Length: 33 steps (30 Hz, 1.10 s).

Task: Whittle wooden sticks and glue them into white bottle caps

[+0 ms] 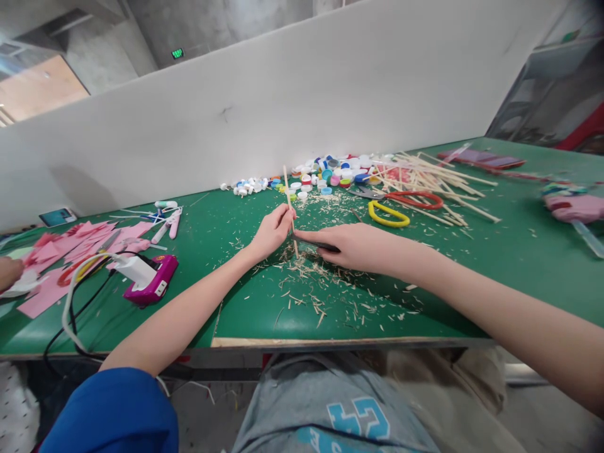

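Observation:
My left hand is closed around a thin wooden stick, which stands nearly upright with its lower end close to the green table. Closed on a dark knife, my right hand has the blade against the stick just below my left fingers. The stick is partly covered by those fingers. Pale wood shavings lie scattered beneath and around both hands.
Behind my hands are many bottle caps, scissors and a pile of wooden sticks. At left lie pink paper pieces, a magenta power strip with cables, and another person's hand. A white partition rises behind.

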Available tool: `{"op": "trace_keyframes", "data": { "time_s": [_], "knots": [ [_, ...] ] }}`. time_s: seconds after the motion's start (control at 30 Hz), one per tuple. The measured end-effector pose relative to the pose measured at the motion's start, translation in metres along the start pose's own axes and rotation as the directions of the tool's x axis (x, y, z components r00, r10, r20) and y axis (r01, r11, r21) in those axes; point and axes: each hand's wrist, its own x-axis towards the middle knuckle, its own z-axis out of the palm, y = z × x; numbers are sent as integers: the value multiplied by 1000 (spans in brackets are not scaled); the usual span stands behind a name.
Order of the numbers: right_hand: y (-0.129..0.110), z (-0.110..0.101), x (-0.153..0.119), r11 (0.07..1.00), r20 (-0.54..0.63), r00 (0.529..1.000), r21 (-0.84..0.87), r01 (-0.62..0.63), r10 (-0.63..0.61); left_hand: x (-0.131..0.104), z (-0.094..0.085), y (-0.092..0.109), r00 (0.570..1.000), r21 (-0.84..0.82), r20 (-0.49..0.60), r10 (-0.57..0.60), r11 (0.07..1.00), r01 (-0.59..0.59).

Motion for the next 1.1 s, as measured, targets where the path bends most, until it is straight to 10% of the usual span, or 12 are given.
{"op": "trace_keyframes", "data": {
  "time_s": [0.23, 0.6, 1.1],
  "knots": [
    [-11, -6, -4, 999, 178, 984, 46, 6, -14, 0, 0, 1, 1000, -24, 14, -8, 1000, 8],
    [8, 8, -3, 993, -121, 993, -119, 2, -16, 0, 0, 3, 1000, -25, 7, -4, 1000, 4],
    [1, 8, -4, 990, 59, 996, -120, 67, -60, -1, 0, 3, 1000, 5, -2, 6, 1000, -6]
  ]
}}
